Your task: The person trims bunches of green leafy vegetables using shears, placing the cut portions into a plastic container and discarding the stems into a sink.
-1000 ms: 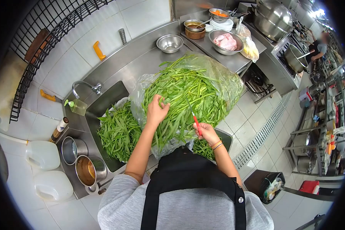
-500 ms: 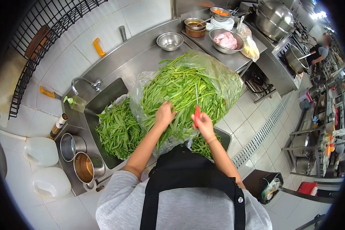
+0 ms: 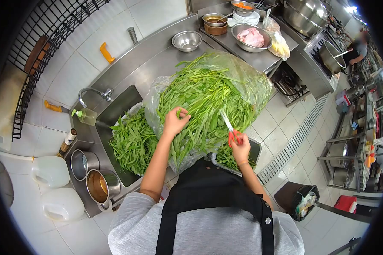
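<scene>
Long-stemmed leafy greens (image 3: 208, 91) make a large heap in an open clear plastic bag (image 3: 253, 78) in front of me. My left hand (image 3: 175, 122) is at the left side of this heap, its fingers curled in around a bit of green stem. On the right, my right hand (image 3: 241, 147) grips red-handled scissors (image 3: 228, 123) by the handles. Their blades point up and left over the stems and look nearly closed. More cut greens (image 3: 134, 142) lie in the sink at left, and another batch (image 3: 230, 156) sits in a container below my right wrist.
A faucet (image 3: 95, 94) and soap bottle (image 3: 87, 115) stand beside the sink (image 3: 108, 114). Metal pots (image 3: 103, 187) are at lower left. Steel bowls (image 3: 187, 41) and a bowl of raw meat (image 3: 251, 38) are at the back. A bin (image 3: 294, 199) is at right; another person (image 3: 358, 51) stands far off.
My right hand has moved right and down with the scissors, which now tilt to the left. My left hand has shifted slightly left and up, its fingers more curled.
</scene>
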Action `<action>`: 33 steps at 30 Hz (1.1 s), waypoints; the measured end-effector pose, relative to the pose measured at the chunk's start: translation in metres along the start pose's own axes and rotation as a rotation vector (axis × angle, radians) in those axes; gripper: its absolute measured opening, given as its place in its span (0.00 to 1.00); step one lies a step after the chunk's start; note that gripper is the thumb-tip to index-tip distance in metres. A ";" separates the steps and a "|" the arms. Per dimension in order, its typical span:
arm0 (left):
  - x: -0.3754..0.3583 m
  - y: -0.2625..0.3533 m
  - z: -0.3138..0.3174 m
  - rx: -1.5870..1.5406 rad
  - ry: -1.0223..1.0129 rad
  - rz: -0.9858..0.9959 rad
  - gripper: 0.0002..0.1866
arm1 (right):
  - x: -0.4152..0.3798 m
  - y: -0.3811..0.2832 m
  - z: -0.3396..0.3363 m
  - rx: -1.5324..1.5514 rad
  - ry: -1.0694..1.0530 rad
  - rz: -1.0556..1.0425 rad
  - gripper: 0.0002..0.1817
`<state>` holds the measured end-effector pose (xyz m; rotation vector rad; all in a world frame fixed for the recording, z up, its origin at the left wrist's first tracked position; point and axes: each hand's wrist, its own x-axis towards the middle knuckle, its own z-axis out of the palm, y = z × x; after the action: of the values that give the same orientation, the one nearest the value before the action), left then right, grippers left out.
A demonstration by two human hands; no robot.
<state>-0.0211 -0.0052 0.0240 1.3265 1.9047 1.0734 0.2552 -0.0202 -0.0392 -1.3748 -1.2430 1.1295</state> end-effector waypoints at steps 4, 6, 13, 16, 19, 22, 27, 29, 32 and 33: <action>0.001 0.008 -0.006 -0.187 -0.091 -0.042 0.08 | -0.043 0.051 -0.043 -0.403 0.106 -0.241 0.14; 0.001 0.008 -0.004 -0.184 -0.102 -0.041 0.08 | -0.053 0.051 -0.050 -0.276 0.040 0.107 0.15; -0.015 0.016 0.005 -0.119 -0.078 -0.034 0.08 | -0.031 -0.052 -0.011 0.379 -0.798 0.520 0.18; -0.024 0.015 0.009 -0.124 -0.095 0.034 0.06 | -0.016 -0.056 0.014 0.424 -0.852 0.715 0.19; -0.032 0.014 0.010 -0.154 -0.117 0.071 0.06 | -0.004 -0.054 0.032 0.417 -0.830 0.649 0.18; -0.027 0.006 -0.001 -0.101 0.039 0.022 0.06 | -0.002 -0.049 0.032 0.387 -0.829 0.594 0.16; -0.017 0.020 -0.017 0.096 0.235 -0.040 0.09 | -0.002 -0.039 0.023 0.280 -0.682 0.391 0.18; -0.011 0.016 -0.009 0.330 0.050 -0.077 0.11 | 0.013 -0.042 0.041 0.181 -0.540 0.115 0.21; -0.009 0.016 0.016 0.437 -0.011 -0.076 0.12 | 0.050 -0.045 0.084 -0.136 -0.222 -0.132 0.23; -0.006 0.014 0.024 0.506 -0.017 -0.088 0.13 | 0.062 -0.047 0.098 -0.130 -0.214 -0.135 0.23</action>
<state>0.0067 -0.0010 0.0241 1.4850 2.2913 0.5475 0.1556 0.0493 -0.0091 -1.2683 -1.5630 1.1397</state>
